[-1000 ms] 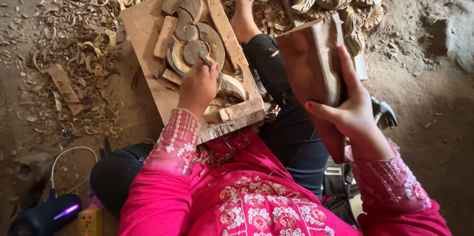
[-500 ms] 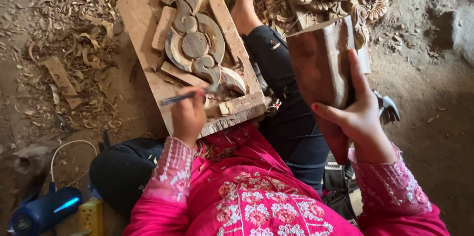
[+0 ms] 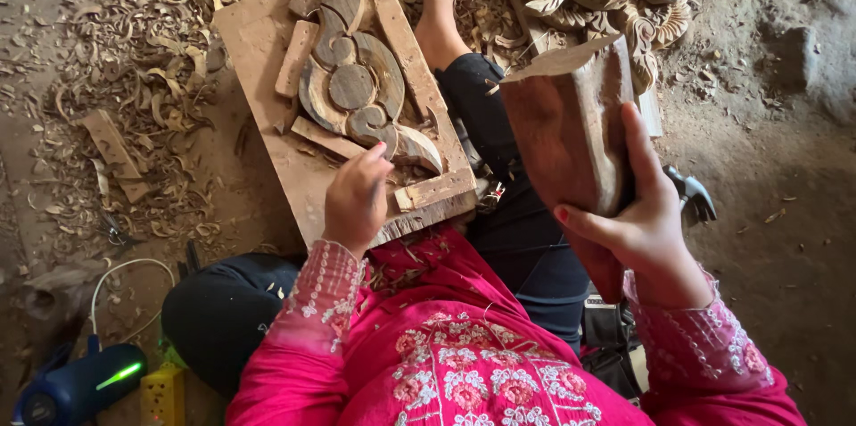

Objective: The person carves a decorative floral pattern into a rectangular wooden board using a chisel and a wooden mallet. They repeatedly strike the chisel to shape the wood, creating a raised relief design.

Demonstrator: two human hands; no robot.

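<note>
Two hands ours | left hand (image 3: pixel 355 198) curled shut at carved panel's (image 3: pixel 267 42) near edge, contents unclear | right hand (image 3: pixel 637 225) clamped around wooden mallet block (image 3: pixel 566 127), raised right of panel

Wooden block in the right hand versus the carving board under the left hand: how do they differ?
The wooden block is thick, reddish-brown and smooth, gripped upright off the ground by the right hand. The carving board is flat, paler, and bears raised carved scroll shapes; it lies propped on the lap, with the left hand resting on it. Both are wood.
</note>
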